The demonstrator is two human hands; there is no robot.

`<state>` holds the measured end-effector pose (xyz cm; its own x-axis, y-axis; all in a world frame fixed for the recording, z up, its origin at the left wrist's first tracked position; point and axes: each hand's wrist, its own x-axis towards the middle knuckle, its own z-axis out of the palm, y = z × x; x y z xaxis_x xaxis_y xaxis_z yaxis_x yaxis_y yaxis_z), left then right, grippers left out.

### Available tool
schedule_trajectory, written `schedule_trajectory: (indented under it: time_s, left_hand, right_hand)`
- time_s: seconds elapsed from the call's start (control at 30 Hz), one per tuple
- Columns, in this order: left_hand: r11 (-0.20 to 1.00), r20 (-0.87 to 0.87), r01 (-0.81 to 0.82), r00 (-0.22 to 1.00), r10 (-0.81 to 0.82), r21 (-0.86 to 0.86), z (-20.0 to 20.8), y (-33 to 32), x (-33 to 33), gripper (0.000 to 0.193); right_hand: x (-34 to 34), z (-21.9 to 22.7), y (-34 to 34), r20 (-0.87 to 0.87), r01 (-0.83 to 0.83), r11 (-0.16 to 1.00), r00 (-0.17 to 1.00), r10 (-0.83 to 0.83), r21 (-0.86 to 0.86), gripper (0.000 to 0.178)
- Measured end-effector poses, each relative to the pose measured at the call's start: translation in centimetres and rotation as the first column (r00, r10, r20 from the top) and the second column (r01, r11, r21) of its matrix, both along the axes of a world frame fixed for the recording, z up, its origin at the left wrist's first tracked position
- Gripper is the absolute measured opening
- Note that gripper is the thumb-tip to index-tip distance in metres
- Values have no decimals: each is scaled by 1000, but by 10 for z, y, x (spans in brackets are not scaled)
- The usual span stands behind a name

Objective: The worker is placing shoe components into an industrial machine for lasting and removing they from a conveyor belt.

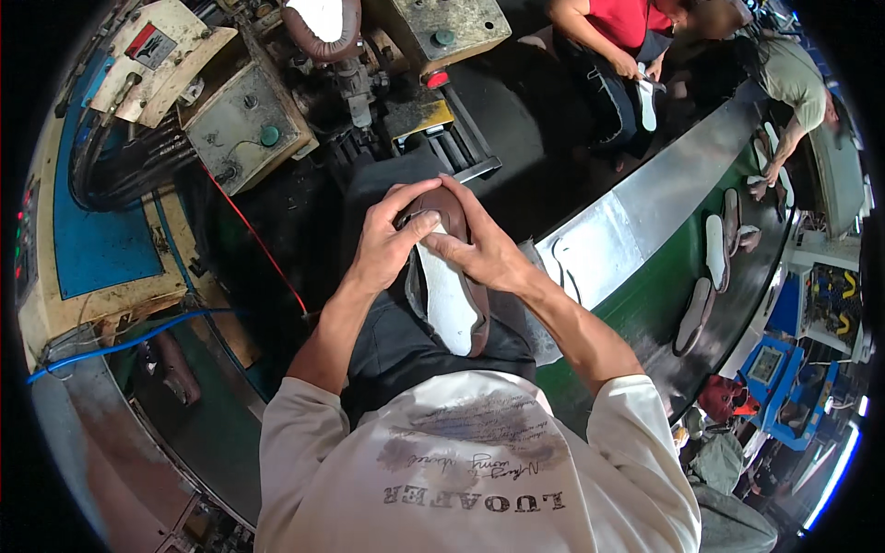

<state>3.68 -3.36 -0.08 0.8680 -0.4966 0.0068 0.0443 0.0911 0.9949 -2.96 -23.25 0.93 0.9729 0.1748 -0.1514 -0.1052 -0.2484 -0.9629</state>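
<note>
Over my lap lies a brown shoe upper (478, 304) with a white insole (449, 309) facing up, its toe pointing away from me. My left hand (392, 230) wraps the left side of the toe, thumb pressed on the insole's front end. From the other side my right hand (481, 247) grips the toe, its thumb also on the white surface and its fingers curled round the far edge. Both thumbs nearly meet. What the fingertips do underneath is hidden. Ahead, another brown shoe upper with a white sole face (324, 20) sits on a machine's metal post (357, 97).
Greasy control boxes with green buttons (249, 129) (452, 37) flank the machine. To the right runs a green conveyor (613, 346) with a metal edge and several shoe uppers (694, 316). Two people work beyond it. A blue hose (138, 341) crosses at left.
</note>
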Motion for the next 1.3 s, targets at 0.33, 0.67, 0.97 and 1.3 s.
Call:
schedule_trajectory:
  time_s: [0.33, 0.67, 0.97, 1.3]
  left_hand:
    - [860, -613, -202, 776, -152, -469, -19, -6, -23, 57]
    - [977, -337, -188, 930, 145, -100, -43, -32, -47, 53]
    - [970, -141, -44, 987, 79, 237, -35, -16, -78, 83]
    - [996, -719, -38, 695, -36, -87, -6, 9, -114, 68]
  right_hand:
    - [5, -20, -31, -276, 146, 922, 960, -44, 359, 85]
    - [3, -26, -21, -288, 192, 915, 953, -88, 354, 87]
    - [-49, -30, -16, -270, 216, 945, 951, -148, 246, 94]
    - [-140, 41, 34, 48, -68, 611, 984, 172, -789, 94]
